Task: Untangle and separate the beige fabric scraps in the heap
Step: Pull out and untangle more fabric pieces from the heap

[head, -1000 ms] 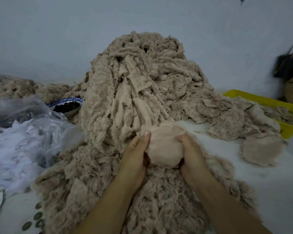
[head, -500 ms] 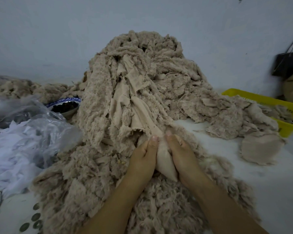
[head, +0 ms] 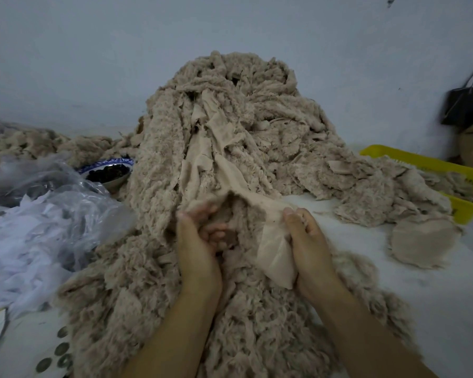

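Head view: scrap [head: 276, 257] hides right hand [head: 309, 246] fingers; left hand [head: 194, 249] blurred.

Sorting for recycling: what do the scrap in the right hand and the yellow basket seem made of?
The scrap: likely synthetic fleece; matte, smooth knit backing shows, fuzzy pile at its edge, like the heap. The yellow basket: probably moulded plastic; uniform bright colour, thin rigid rim.

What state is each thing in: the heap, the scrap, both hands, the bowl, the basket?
Heap: piled high, tangled.
Scrap: pulled taut, top running into the heap.
Left hand: curled, grips the scrap's fluffy edge.
Right hand: pinches the scrap's smooth end.
Bowl: upright, holding dark contents.
Basket: partly filled with fabric.
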Demonstrator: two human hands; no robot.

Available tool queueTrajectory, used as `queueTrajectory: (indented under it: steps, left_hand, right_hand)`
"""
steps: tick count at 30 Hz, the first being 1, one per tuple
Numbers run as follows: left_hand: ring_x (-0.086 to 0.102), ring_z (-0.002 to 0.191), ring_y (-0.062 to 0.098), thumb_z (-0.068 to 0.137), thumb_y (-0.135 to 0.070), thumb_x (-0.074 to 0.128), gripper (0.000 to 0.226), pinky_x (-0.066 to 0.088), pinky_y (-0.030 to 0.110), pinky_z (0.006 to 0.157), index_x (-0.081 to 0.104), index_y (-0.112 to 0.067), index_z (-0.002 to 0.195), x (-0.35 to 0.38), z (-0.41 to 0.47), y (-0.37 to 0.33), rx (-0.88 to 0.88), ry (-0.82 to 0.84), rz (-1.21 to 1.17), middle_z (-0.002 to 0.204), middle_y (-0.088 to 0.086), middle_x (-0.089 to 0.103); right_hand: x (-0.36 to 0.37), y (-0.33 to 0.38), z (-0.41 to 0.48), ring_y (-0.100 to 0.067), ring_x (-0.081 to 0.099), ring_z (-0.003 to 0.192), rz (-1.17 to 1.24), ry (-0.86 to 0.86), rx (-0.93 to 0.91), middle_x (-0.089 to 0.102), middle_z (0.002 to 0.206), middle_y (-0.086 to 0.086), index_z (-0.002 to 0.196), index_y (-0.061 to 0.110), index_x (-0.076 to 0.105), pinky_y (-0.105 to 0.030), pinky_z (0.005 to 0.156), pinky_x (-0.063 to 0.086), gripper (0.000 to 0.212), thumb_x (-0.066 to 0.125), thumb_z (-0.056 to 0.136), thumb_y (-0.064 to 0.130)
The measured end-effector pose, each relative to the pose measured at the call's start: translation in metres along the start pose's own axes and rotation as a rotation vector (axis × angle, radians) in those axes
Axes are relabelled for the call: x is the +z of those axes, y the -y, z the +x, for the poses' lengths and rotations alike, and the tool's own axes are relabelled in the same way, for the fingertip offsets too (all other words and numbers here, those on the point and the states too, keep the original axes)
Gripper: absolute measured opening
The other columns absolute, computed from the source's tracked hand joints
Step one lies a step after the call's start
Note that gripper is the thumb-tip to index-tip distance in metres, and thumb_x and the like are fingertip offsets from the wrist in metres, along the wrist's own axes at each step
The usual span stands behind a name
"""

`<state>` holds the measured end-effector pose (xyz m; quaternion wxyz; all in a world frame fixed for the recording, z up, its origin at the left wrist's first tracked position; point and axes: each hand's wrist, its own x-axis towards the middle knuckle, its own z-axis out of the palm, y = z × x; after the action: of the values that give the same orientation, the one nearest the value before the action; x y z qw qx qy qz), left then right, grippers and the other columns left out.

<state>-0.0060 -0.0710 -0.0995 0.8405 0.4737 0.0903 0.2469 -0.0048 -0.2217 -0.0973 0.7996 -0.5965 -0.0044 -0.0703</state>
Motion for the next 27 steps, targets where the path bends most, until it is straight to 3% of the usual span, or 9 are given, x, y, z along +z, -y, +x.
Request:
queueTrajectory:
  steps: [5,9,11,13,15,18,21,24,27]
  left_hand:
    - [0.069,0.106,0.006,0.108,-0.047,0.017,0.044,0.055,0.027,0.088,0.055,-0.033,0.128,-0.002,0.003,-0.01,0.098,-0.085,-0.047,0.133,-0.014,0.059]
    - [0.059,0.123,0.007,0.109,-0.044,0.019,0.053,0.044,0.035,0.11,0.066,-0.024,0.12,-0.001,-0.005,-0.013,0.213,0.097,0.105,0.132,-0.012,0.064]
    - [0.056,0.124,0.001,0.106,-0.048,0.022,0.055,0.045,0.026,0.103,0.073,-0.027,0.103,0.0,-0.015,-0.011,0.326,0.375,0.374,0.125,-0.019,0.066]
    - [0.066,0.093,0.003,0.099,-0.056,0.026,0.053,0.05,0.026,0.083,0.069,-0.027,0.088,0.003,-0.022,-0.006,0.333,0.522,0.599,0.092,-0.015,0.071]
    - [0.062,0.068,0.008,0.097,-0.058,0.028,0.053,0.05,0.03,0.067,0.063,-0.022,0.08,0.004,-0.023,-0.003,0.336,0.454,0.74,0.069,-0.007,0.063]
    - [0.058,0.069,0.019,0.105,-0.046,0.031,0.049,0.045,0.036,0.062,0.057,-0.018,0.075,-0.008,-0.006,-0.007,0.329,0.206,0.916,0.07,-0.002,0.06]
    - [0.06,0.079,0.024,0.106,-0.04,0.031,0.042,0.043,0.033,0.069,0.058,-0.019,0.082,-0.018,0.005,-0.007,0.292,0.121,1.037,0.075,-0.004,0.059]
    - [0.059,0.094,0.023,0.106,-0.036,0.033,0.039,0.037,0.038,0.099,0.064,-0.018,0.09,-0.011,-0.005,-0.001,0.393,0.246,1.309,0.089,-0.002,0.065]
    - [0.052,0.1,0.017,0.104,-0.046,0.026,0.052,0.029,0.038,0.095,0.069,-0.021,0.09,0.0,-0.017,-0.006,0.648,0.28,1.431,0.098,-0.009,0.065]
  right_hand:
    - [-0.012,0.001,0.01,-0.011,0.059,0.061,0.03,-0.286,0.036,0.06,0.059,0.011,0.062,0.035,0.06,-0.031,0.06,0.047,0.038,0.054,0.1,0.036]
    - [-0.016,-0.001,0.015,-0.014,0.068,0.083,0.106,-0.392,0.06,0.071,0.09,0.005,0.093,0.032,0.064,-0.033,0.07,0.054,0.012,0.055,0.099,0.038]
    - [-0.017,-0.002,0.017,-0.016,0.068,0.089,0.122,-0.398,0.058,0.071,0.096,0.001,0.091,0.032,0.064,-0.037,0.077,0.056,0.013,0.054,0.099,0.037]
    - [-0.018,-0.004,0.019,-0.02,0.068,0.093,0.114,-0.403,0.053,0.071,0.098,-0.001,0.09,0.032,0.064,-0.042,0.084,0.055,0.014,0.054,0.1,0.036]
    - [-0.021,-0.005,0.022,-0.02,0.069,0.09,0.117,-0.436,0.052,0.07,0.094,0.001,0.089,0.034,0.063,-0.043,0.084,0.056,0.016,0.052,0.101,0.035]
    - [-0.034,0.0,0.029,-0.014,0.068,0.087,0.229,-0.575,0.074,0.068,0.112,-0.001,0.117,0.028,0.059,-0.037,0.077,0.057,0.019,0.046,0.104,0.034]
    - [-0.043,0.004,0.033,-0.026,0.063,0.106,0.178,-0.662,0.059,0.06,0.128,-0.008,0.138,0.019,0.046,-0.045,0.09,0.055,0.038,0.043,0.104,0.036]
    - [-0.027,0.003,0.021,-0.029,0.062,0.102,0.004,-0.554,-0.031,0.066,0.107,-0.005,0.119,0.02,0.057,-0.04,0.083,0.051,0.025,0.046,0.103,0.035]
    - [-0.005,0.002,0.002,-0.025,0.063,0.086,-0.133,-0.286,-0.075,0.065,0.085,-0.004,0.106,0.019,0.062,-0.036,0.077,0.046,0.017,0.052,0.1,0.031]
